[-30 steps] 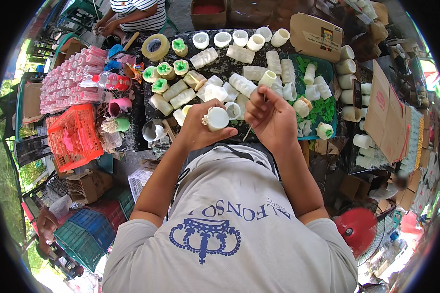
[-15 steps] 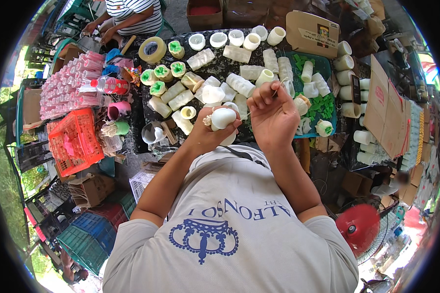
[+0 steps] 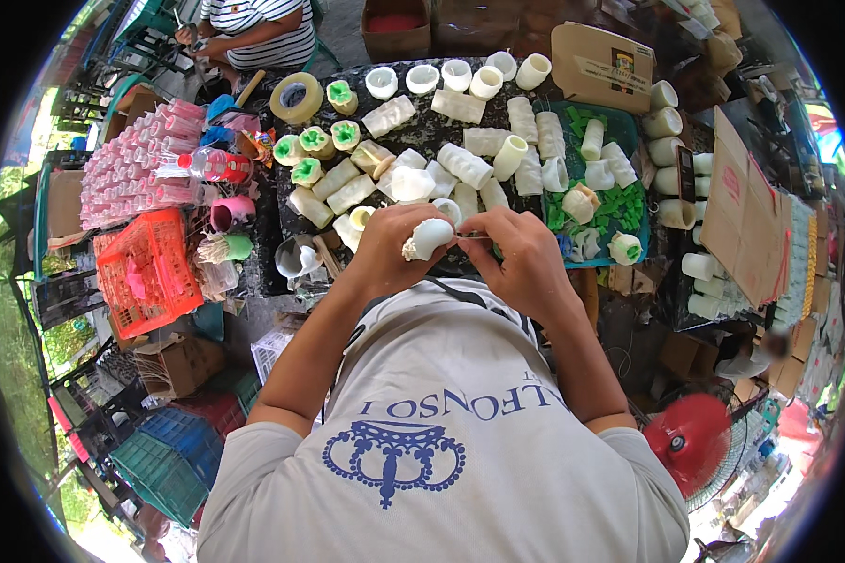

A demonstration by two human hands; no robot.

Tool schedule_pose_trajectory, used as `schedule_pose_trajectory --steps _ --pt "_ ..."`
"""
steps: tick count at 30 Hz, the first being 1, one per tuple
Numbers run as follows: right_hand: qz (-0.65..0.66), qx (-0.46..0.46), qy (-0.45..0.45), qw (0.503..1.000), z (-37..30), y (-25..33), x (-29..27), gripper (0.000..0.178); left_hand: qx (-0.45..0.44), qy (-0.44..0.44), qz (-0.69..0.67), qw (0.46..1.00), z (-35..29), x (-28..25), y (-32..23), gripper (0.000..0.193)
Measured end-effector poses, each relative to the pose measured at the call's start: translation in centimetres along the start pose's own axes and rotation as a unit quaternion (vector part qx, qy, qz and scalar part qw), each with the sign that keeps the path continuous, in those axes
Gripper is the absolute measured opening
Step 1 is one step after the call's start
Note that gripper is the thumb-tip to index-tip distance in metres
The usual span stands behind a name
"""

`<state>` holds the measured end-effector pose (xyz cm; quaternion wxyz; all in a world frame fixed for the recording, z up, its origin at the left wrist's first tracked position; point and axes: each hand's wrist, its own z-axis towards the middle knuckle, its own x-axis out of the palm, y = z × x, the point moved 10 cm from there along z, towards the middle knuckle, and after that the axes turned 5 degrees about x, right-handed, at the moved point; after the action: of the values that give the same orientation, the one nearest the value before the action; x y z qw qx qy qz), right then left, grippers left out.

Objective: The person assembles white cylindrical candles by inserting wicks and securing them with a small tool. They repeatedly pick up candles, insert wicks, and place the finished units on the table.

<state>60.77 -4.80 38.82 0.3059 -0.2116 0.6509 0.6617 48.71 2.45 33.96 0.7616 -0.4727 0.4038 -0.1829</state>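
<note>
My left hand is wrapped round a white wax piece, whose smooth rounded end shows, with a rough, lumpy pale edge on its left. Close beside it, my right hand pinches a thin pale strand, like a wick, against the piece's right side. Both hands are above the near edge of the table. Just beyond them lie a white crumpled wax lump and several white textured wax cylinders. My fingers hide much of the held piece.
A teal tray with green wax bits stands at right. Green-centred candles and a tape roll are on the left. Farther left are pink cylinders and an orange basket. A fan stands lower right; another person sits far left.
My right hand has come down and left, from raised above the table's edge to beside the wax piece, bringing the strand against it. My left hand has turned slightly, still holding the piece.
</note>
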Motion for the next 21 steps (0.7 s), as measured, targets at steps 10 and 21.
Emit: schedule_pose_trajectory --steps 10,21 --pt "-0.012 -0.01 -0.021 1.0 0.2 0.2 -1.6 0.009 -0.059 0.013 -0.058 0.997 -0.6 0.8 0.8 0.032" --pt "-0.04 0.002 -0.068 0.997 -0.2 2.8 -3.8 0.006 -0.064 0.01 -0.028 0.997 -0.5 -0.2 -0.6 0.053"
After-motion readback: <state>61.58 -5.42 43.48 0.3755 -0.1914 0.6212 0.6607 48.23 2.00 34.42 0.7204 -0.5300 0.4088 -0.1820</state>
